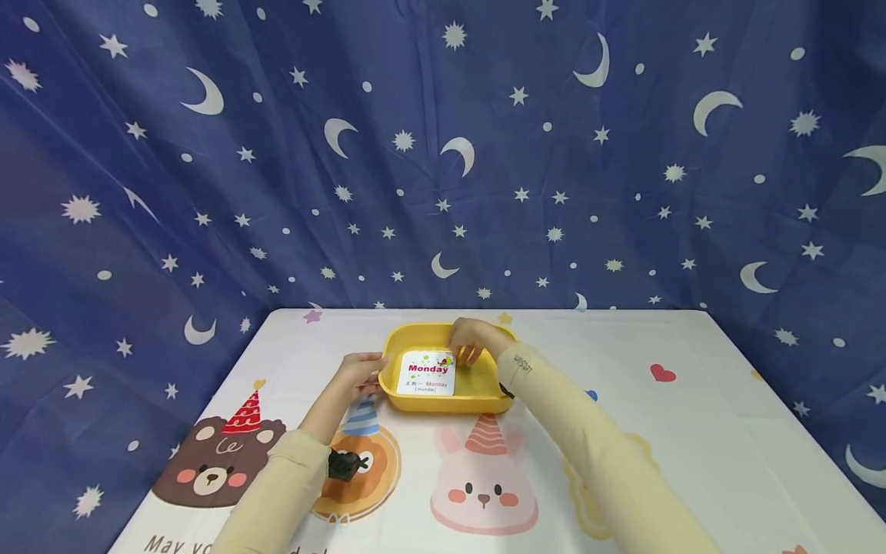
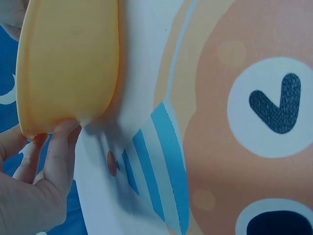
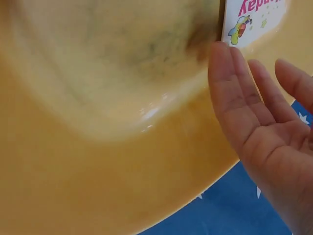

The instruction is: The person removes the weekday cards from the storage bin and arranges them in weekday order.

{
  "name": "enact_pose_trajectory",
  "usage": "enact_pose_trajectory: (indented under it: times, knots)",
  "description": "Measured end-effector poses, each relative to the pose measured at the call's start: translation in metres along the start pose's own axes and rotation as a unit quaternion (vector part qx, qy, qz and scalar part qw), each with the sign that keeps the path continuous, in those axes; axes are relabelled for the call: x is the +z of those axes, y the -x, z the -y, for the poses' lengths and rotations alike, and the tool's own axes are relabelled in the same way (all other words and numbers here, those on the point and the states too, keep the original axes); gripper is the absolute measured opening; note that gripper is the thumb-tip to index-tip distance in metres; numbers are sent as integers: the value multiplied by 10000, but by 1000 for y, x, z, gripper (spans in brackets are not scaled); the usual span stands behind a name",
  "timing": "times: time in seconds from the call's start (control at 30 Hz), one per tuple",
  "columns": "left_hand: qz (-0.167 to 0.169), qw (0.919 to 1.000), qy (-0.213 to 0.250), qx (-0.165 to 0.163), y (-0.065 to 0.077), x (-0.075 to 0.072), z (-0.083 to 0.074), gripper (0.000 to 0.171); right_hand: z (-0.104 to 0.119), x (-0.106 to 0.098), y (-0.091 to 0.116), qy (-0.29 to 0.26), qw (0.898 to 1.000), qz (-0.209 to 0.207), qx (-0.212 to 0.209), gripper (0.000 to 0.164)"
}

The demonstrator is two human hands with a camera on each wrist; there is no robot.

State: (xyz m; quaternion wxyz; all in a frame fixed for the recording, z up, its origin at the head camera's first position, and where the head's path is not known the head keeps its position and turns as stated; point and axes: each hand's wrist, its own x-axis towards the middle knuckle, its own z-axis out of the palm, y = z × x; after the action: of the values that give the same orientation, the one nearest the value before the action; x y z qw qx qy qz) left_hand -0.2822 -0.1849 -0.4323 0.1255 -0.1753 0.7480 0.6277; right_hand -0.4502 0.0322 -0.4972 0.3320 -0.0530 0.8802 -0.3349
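Note:
A yellow plastic tray (image 1: 450, 405) with raised sides stands on the table, tilted up in the left wrist view's angle. Inside it, toward its left end, lies a white card (image 1: 425, 375) printed "Monday" in pink, with a small colourful picture in one corner. My left hand (image 1: 360, 373) grips the tray's left end, fingers against the outer wall and thumb at the rim. Reaching in over the far rim, my right hand (image 1: 477, 338) has its fairly straight fingertips (image 3: 222, 54) right at the card's edge. The thumb is held apart from the fingers.
A white tablecloth (image 1: 692, 431) with printed cartoon animals and hearts covers the table. Behind it hangs a dark blue curtain (image 1: 484, 254) with moons and stars. A black band (image 1: 344, 465) shows at the left wrist.

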Motion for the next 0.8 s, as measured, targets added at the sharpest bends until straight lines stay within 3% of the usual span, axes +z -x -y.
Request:
enact_pose_trajectory:
  times: [0.13, 0.17, 0.2, 0.37, 0.43, 0.47, 0.57, 0.63, 0.7, 0.8]
  knots:
    - [-75, 9999, -57, -85, 1, -1, 1, 43, 20, 5, 31, 561, 9984, 6, -54, 20]
    - [-85, 9999, -56, -103, 1, 0, 1, 43, 17, 4, 17, 671, 9977, 17, -25, 16]
    - [-77, 9999, -42, -111, 1, 0, 0, 43, 20, 2, 18, 764, 9971, 70, -5, 11]
    - [-90, 9998, -14, -191, -2, 2, -2, 44, 37, 3, 40, 1722, 9837, -382, 338, 7]
    - [-113, 9997, -16, -221, -3, 3, -3, 43, 37, 4, 43, 2022, 9778, -511, 173, 9]
    - [-124, 9996, -4, -235, -3, 3, -3, 43, 32, 2, 35, 2157, 9753, -445, -166, 16]
    - [-115, 9997, 25, -229, -2, 2, -3, 44, 32, 4, 39, 2459, 9670, -441, -499, 35]
    - [-124, 9997, 30, -230, -2, 2, -3, 43, 38, 7, 54, 2754, 9576, -532, -656, 43]
    - [-130, 9996, 16, -242, -1, 2, -3, 43, 48, 12, 73, 2836, 9562, -582, -443, 46]
    - [-181, 9993, -53, -309, 0, 1, -4, 43, 53, 17, 93, 3347, 9376, -686, -646, 46]
